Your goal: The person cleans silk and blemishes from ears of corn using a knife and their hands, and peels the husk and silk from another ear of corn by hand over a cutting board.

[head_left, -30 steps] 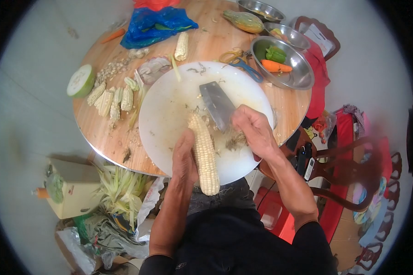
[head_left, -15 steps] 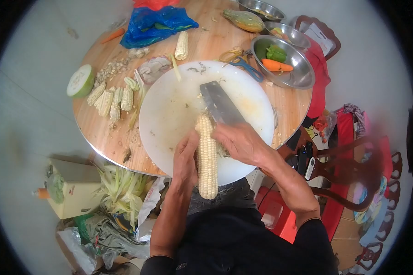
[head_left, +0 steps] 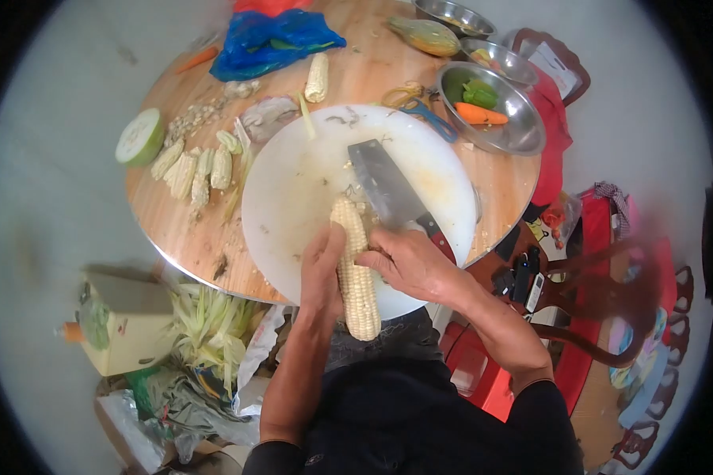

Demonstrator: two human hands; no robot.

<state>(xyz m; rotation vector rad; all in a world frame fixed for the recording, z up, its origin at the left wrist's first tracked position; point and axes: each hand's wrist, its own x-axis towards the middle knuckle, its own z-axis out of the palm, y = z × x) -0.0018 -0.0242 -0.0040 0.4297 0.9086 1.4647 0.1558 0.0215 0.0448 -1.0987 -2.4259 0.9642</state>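
A husked ear of pale corn (head_left: 356,289) is held lengthwise over the near edge of the white round cutting board (head_left: 289,170). My left hand (head_left: 322,269) is closed round its left side. On its right side is my right hand (head_left: 412,257), with bent fingers and the thumb lying against the kernels; the far fingertips are partly hidden. A cleaver (head_left: 384,184) lies flat on the board just beyond my right hand, its dark red handle (head_left: 437,237) pointing toward me. Small scraps and a strip of husk (head_left: 306,119) are on the board.
Several corn pieces (head_left: 184,174), a cut green gourd (head_left: 140,138) and garlic (head_left: 194,120) sit left on the wooden table (head_left: 174,226). Blue-handled scissors (head_left: 429,119) and a steel bowl (head_left: 523,131) with a carrot and green pepper stand right. Husks (head_left: 214,324) lie below left.
My right hand has shifted slightly down along the corn, its thumb now over the kernels. The cleaver handle has come into sight. The corn's top leans a little more left.
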